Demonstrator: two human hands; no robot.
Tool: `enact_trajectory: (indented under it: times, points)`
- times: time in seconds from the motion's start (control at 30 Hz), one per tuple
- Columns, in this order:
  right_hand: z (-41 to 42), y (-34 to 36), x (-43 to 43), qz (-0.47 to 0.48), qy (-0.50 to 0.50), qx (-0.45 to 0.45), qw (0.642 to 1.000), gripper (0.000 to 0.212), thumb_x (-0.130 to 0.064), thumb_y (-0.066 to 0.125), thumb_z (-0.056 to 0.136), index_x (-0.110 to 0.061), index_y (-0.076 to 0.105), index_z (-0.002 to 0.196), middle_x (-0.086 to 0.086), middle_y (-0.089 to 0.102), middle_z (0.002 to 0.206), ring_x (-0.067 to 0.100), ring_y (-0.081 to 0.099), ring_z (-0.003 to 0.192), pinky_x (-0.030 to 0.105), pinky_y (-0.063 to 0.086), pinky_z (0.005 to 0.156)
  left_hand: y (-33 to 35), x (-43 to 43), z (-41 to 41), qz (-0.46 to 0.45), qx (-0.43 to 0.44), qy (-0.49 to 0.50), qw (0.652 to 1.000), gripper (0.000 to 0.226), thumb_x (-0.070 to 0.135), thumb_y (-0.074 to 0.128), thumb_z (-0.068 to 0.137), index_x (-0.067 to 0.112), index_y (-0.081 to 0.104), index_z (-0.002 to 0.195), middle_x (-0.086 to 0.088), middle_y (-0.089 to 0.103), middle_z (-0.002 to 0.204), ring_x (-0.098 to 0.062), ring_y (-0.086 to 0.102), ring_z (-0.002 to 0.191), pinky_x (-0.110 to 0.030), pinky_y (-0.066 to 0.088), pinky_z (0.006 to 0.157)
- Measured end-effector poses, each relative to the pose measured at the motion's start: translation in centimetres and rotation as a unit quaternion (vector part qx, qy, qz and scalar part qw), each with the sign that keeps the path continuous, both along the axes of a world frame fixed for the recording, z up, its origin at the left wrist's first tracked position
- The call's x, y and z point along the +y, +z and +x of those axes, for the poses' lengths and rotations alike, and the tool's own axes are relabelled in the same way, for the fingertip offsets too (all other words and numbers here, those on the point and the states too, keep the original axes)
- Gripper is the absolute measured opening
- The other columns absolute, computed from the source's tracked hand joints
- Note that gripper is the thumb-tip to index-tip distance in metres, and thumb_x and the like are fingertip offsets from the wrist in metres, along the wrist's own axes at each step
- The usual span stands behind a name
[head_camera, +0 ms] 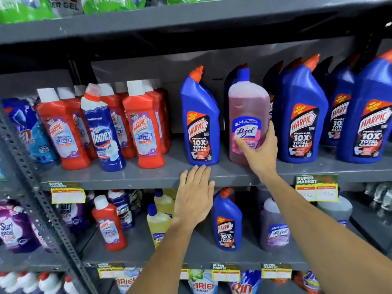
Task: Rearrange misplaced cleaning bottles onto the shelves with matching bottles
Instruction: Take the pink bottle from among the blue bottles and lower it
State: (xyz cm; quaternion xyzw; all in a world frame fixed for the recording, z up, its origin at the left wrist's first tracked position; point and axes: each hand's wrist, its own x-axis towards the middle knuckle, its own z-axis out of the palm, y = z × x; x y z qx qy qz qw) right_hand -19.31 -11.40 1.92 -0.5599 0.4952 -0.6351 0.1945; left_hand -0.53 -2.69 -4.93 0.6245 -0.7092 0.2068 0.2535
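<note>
A pink Lizol bottle (246,107) with a blue cap stands on the middle shelf (148,177) among blue Harpic bottles (200,124). My right hand (259,151) is wrapped around its lower right side, thumb across the label. My left hand (196,196) is flat and spread, fingertips at the shelf's front edge just below the left blue Harpic bottle, holding nothing. A blue Domex bottle (101,132) stands among the red Harpic bathroom cleaner bottles (144,128) on the left.
On the lower shelf stand a red Harpic bottle (110,225), Domex bottles (124,209), yellow Lizol bottles (158,225), a blue Harpic bottle (227,223) and a purple Lizol bottle (273,228). More blue Harpic bottles (301,122) fill the right. Detergent pouches (14,225) sit at left.
</note>
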Motion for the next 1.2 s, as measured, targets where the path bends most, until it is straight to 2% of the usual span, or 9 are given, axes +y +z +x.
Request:
enact_trajectory:
  times: [0.1,0.2,0.4,0.5,0.57,0.7,0.87,1.07,1.2]
  points:
    - [-0.4,1.2,-0.1,0.027,0.024,0.017,0.999,0.116,-0.047,0.092,0.060,-0.028,0.027,0.154,0.004,0.049,0.138,0.015,0.052,0.122,0.036,0.048,0.102,0.0,0.0,0.0,0.003,-0.003,0.003,1.000,0.050,0.039,0.029,0.101,0.014,0.047,0.140,-0.003,0.053,0.143,-0.022,0.044,0.134,-0.045,0.031,0.114]
    - [-0.7,2.3,0.0,0.061,0.034,0.016,0.997,0.099,-0.053,0.093,0.042,-0.025,0.050,0.126,0.003,0.062,0.120,0.018,0.065,0.108,0.044,0.059,0.089,0.1,0.1,0.0,0.002,-0.005,0.004,1.000,0.051,0.039,0.029,0.100,0.014,0.048,0.140,-0.004,0.054,0.142,-0.022,0.046,0.133,-0.045,0.032,0.113]
    - [-0.6,3.3,2.9,0.033,0.015,-0.011,0.999,0.082,-0.029,0.099,0.052,-0.017,0.045,0.112,0.001,0.065,0.106,0.020,0.068,0.095,0.038,0.062,0.078,0.1,0.1,0.0,0.003,-0.011,0.004,1.000,0.049,0.038,0.033,0.101,0.014,0.046,0.141,-0.004,0.052,0.144,-0.022,0.043,0.135,-0.044,0.029,0.114]
    - [-1.0,3.3,4.9,0.011,0.027,-0.031,0.999,0.082,-0.027,0.100,0.051,-0.017,0.044,0.111,-0.003,0.064,0.102,0.015,0.068,0.094,0.034,0.061,0.076,0.2,0.2,-0.1,0.005,-0.014,0.004,1.000,0.049,0.038,0.033,0.102,0.013,0.046,0.141,-0.005,0.053,0.144,-0.024,0.044,0.134,-0.045,0.030,0.114]
    - [-1.3,3.1,6.5,0.003,0.040,-0.043,0.998,0.084,-0.027,0.100,0.049,-0.021,0.046,0.113,-0.009,0.064,0.102,0.009,0.068,0.094,0.036,0.062,0.080,0.2,0.2,-0.1,0.006,-0.015,0.001,1.000,0.048,0.037,0.034,0.102,0.012,0.047,0.140,-0.006,0.053,0.143,-0.024,0.044,0.134,-0.045,0.030,0.114]
    - [-1.6,1.9,10.1,-0.018,0.041,-0.058,0.997,0.082,-0.034,0.098,0.045,-0.036,0.052,0.113,-0.010,0.070,0.107,0.014,0.070,0.100,0.042,0.062,0.083,0.4,0.1,0.0,0.009,-0.007,-0.003,1.000,0.052,0.040,0.031,0.101,0.012,0.044,0.142,-0.006,0.051,0.145,-0.024,0.040,0.137,-0.045,0.027,0.115]
    - [-1.2,-0.7,14.0,-0.031,0.025,-0.101,0.994,0.079,-0.023,0.099,0.051,-0.031,0.055,0.117,-0.010,0.072,0.106,0.009,0.072,0.095,0.037,0.062,0.082,-0.6,1.2,-0.1,-0.004,-0.007,-0.035,0.999,0.061,0.044,0.032,0.101,0.011,0.025,0.152,-0.009,0.027,0.160,-0.026,0.014,0.150,-0.048,0.017,0.121]
    - [-1.2,-5.8,17.3,-0.029,-0.004,-0.147,0.989,0.080,-0.015,0.097,0.053,-0.023,0.056,0.121,-0.005,0.072,0.106,0.011,0.072,0.093,0.023,0.060,0.075,-7.0,4.8,-1.1,0.028,0.015,-0.060,0.998,0.066,0.035,0.039,0.100,0.010,0.013,0.155,-0.009,0.005,0.165,-0.027,-0.006,0.151,-0.049,0.012,0.121]
    - [-1.4,-10.8,18.7,0.017,-0.019,-0.138,0.990,0.078,-0.021,0.097,0.053,-0.031,0.055,0.119,-0.006,0.071,0.108,0.011,0.072,0.094,0.029,0.060,0.078,-12.0,5.8,-1.2,0.084,0.020,-0.063,0.994,0.065,0.035,0.038,0.100,0.008,0.013,0.154,-0.010,0.005,0.164,-0.028,-0.004,0.151,-0.048,0.012,0.121]
